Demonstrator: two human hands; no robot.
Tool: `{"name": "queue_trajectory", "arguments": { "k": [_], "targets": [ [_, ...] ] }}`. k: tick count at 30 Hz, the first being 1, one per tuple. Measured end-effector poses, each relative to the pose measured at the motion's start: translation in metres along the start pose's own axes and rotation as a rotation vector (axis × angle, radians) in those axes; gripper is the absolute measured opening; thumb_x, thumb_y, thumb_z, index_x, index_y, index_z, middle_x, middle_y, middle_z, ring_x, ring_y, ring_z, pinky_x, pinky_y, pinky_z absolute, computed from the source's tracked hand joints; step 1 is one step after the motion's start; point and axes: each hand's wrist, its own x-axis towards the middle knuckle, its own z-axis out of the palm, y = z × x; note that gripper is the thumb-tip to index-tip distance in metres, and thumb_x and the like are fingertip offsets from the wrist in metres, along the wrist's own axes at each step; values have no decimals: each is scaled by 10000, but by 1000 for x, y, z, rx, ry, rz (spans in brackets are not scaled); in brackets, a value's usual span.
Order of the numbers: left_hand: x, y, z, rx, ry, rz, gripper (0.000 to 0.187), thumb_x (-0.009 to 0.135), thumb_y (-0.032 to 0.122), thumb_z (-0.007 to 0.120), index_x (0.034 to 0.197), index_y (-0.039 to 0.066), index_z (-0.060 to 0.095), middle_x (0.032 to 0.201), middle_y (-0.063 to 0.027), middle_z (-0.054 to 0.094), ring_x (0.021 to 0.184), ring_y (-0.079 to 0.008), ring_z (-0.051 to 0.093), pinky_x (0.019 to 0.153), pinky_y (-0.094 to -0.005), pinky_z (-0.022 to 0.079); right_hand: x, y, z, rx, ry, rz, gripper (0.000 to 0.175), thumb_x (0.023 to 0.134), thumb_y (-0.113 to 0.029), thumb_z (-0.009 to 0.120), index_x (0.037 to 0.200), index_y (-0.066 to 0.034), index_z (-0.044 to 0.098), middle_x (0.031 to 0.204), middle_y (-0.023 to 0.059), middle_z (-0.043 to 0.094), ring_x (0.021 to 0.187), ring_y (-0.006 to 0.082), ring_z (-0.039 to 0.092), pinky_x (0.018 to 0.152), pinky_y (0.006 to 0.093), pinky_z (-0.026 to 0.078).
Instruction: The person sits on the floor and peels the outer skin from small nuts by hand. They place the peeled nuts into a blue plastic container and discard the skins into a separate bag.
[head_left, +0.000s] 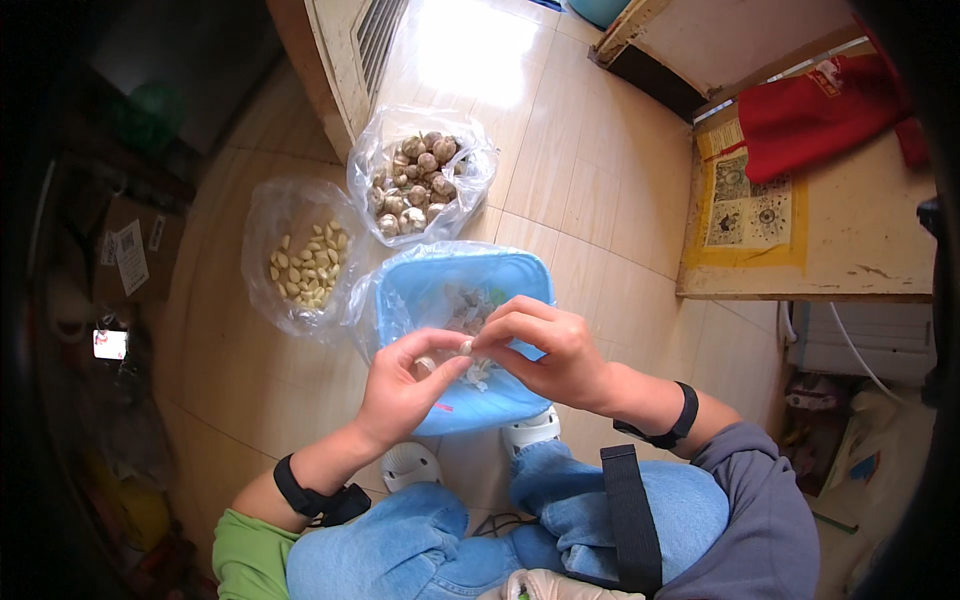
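Observation:
Over a blue plastic bin (491, 421) my two hands meet at a small garlic clove (466, 347). My left hand (401, 379) pinches it between thumb and fingers. From the other side, the fingertips of my right hand (553, 349) also grip the clove. Another pale piece (425, 364), clove or skin, shows by my left fingers. Garlic skins (466, 304) lie inside the bin, which has a clear liner over its left side. Peeled cloves (307, 266) fill part of a clear plastic bag (262, 217) at the left. Whole garlic bulbs (416, 180) sit in another open bag (476, 142) behind the bin.
Wood-look floor tiles (570, 180) surround the bin. A worn cabinet (855, 225) with red cloth (825, 120) over it stands at the right. A louvred door (337, 67) is at the far left, and a cardboard box (139, 247) nearer. White shoes (411, 465) flank the bin's front.

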Motion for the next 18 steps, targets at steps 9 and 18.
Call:
{"name": "queue_trajectory", "arguments": {
  "k": [9, 18],
  "targets": [
    [-2, -4, -4, 53, -42, 30, 205, 945, 102, 759, 1127, 13, 733, 1077, -60, 724, 800, -74, 690, 598, -228, 598, 2, 1, -3, -138, -133, -149, 148, 884, -31, 748, 994, -14, 651, 961, 121, 646, 840, 299, 675, 707, 381, 566],
    [2, 5, -4, -484, -61, -195, 274, 993, 181, 724, 1231, 56, 669, 1032, 8, 695, 781, -31, 552, 706, -206, 454, -10, 12, -3, -208, -234, -307, 172, 920, -43, 667, 1079, -13, 607, 958, 147, 609, 857, 327, 640, 757, 404, 536]
  ]
}}
